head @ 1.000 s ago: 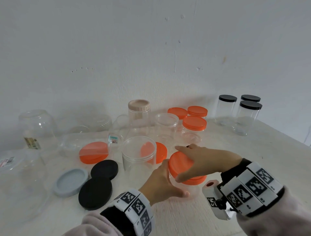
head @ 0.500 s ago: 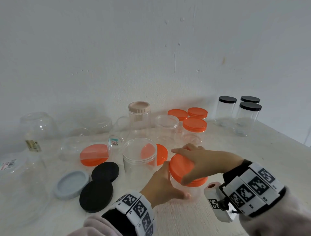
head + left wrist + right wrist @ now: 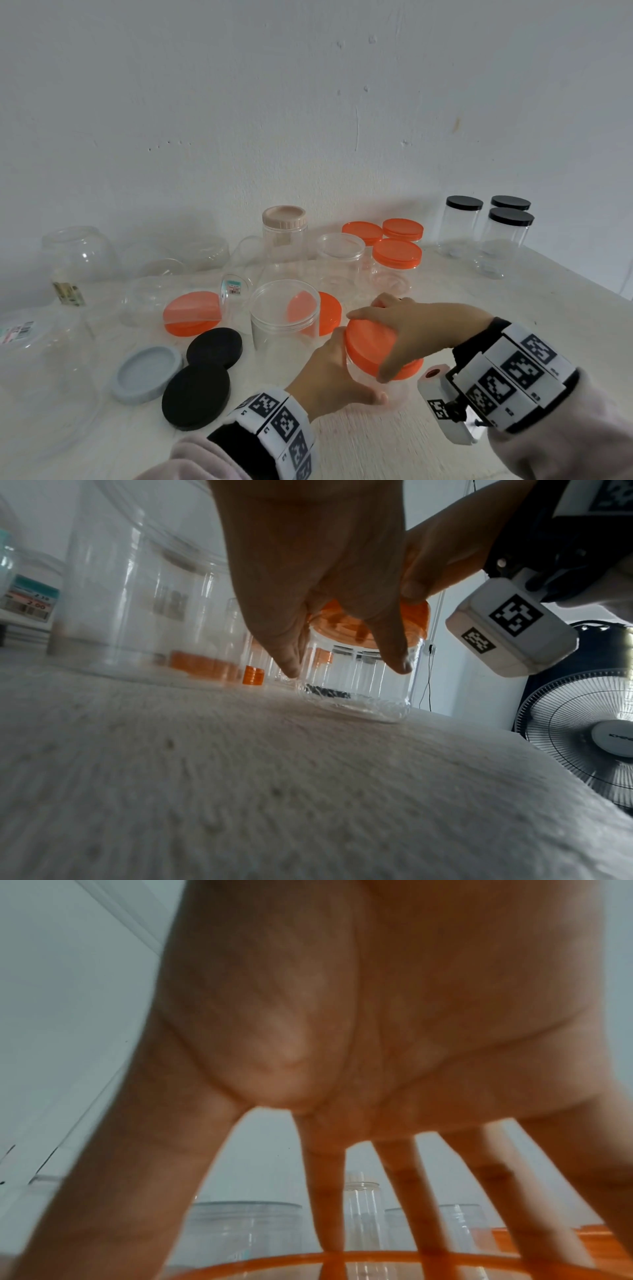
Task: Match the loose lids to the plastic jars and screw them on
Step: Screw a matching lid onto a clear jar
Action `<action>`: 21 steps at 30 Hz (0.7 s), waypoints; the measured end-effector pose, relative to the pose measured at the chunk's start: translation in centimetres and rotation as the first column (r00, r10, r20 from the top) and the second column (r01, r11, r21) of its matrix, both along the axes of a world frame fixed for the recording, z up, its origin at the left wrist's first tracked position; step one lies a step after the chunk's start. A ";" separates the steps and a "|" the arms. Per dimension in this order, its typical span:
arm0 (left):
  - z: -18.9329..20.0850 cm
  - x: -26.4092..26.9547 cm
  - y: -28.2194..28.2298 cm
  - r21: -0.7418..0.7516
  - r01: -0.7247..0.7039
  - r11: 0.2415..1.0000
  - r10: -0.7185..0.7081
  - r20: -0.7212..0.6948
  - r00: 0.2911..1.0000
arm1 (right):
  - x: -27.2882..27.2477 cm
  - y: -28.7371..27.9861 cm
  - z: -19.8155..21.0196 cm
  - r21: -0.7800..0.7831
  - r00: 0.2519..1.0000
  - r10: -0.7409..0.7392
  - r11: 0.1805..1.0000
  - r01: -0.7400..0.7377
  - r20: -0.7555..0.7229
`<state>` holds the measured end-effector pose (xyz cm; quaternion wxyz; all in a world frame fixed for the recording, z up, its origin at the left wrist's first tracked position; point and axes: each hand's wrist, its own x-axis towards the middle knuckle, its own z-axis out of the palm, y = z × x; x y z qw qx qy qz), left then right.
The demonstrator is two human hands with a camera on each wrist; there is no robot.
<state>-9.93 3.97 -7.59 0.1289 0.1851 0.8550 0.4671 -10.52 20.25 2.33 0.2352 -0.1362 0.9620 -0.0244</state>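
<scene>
A small clear jar (image 3: 359,685) stands on the table near me, and my left hand (image 3: 337,377) grips its side. An orange lid (image 3: 368,346) sits on its mouth, slightly tilted. My right hand (image 3: 407,329) reaches over from the right and grips the lid's rim with thumb and spread fingers (image 3: 329,1204). Just left of them stands a taller open clear jar (image 3: 284,318). Loose lids lie on the table: two orange lids (image 3: 191,313) (image 3: 329,311), two black lids (image 3: 214,347) (image 3: 195,395) and a grey-blue lid (image 3: 147,373).
Three orange-lidded jars (image 3: 395,263), a beige-lidded jar (image 3: 284,233) and an open jar (image 3: 340,260) stand behind. Three black-lidded jars (image 3: 507,240) stand far right by the wall. Large clear containers (image 3: 75,260) crowd the left. A fan (image 3: 582,737) stands beyond the table's right edge.
Both hands have stayed on the jar and its orange lid. My right hand has shifted slightly round the lid.
</scene>
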 end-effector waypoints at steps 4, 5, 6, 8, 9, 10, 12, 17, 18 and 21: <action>0.0 -0.1 0.0 -0.004 0.008 1.000 -0.008 0.005 1.000 | -0.2 0.0 -0.6 -0.002 0.997 -0.047 0.999 0.047 -0.059; -0.1 -0.1 0.0 0.002 0.008 1.000 -0.008 0.010 1.000 | -0.3 0.0 -0.9 0.001 0.995 -0.066 0.998 0.066 -0.081; -0.1 -0.1 0.0 0.012 0.006 1.000 -0.006 0.014 1.000 | -0.3 -0.1 -1.1 0.004 0.992 -0.084 0.996 0.085 -0.098; -0.3 -0.2 0.0 0.024 0.003 1.000 -0.004 0.015 1.000 | -0.5 0.0 -1.2 0.008 0.988 -0.112 0.994 0.113 -0.104; -0.3 -0.2 -0.1 0.019 0.004 1.000 -0.004 0.012 1.000 | -0.5 0.0 -1.1 0.009 0.989 -0.112 0.994 0.113 -0.092; -0.2 -0.2 -0.1 0.006 0.006 1.000 -0.006 0.008 1.000 | -0.5 0.0 -0.9 0.010 0.993 -0.098 0.995 0.099 -0.073; -0.2 -0.2 0.0 -0.021 0.009 1.000 -0.009 0.006 1.000 | -0.4 0.1 -0.5 0.000 0.999 -0.041 0.999 0.041 -0.025; -0.1 -0.2 0.0 -0.021 0.010 1.000 -0.010 0.010 1.000 | -0.5 -0.2 -0.7 -0.014 0.997 -0.061 0.998 0.060 -0.055; -0.2 -0.2 0.0 -0.014 0.009 1.000 -0.009 0.015 1.000 | -0.5 -0.3 -0.9 -0.001 0.995 -0.074 0.997 0.074 -0.071; -0.1 -0.2 0.0 -0.002 0.010 1.000 -0.010 0.014 1.000 | -0.5 -0.5 -1.1 0.028 0.994 -0.078 0.996 0.081 -0.078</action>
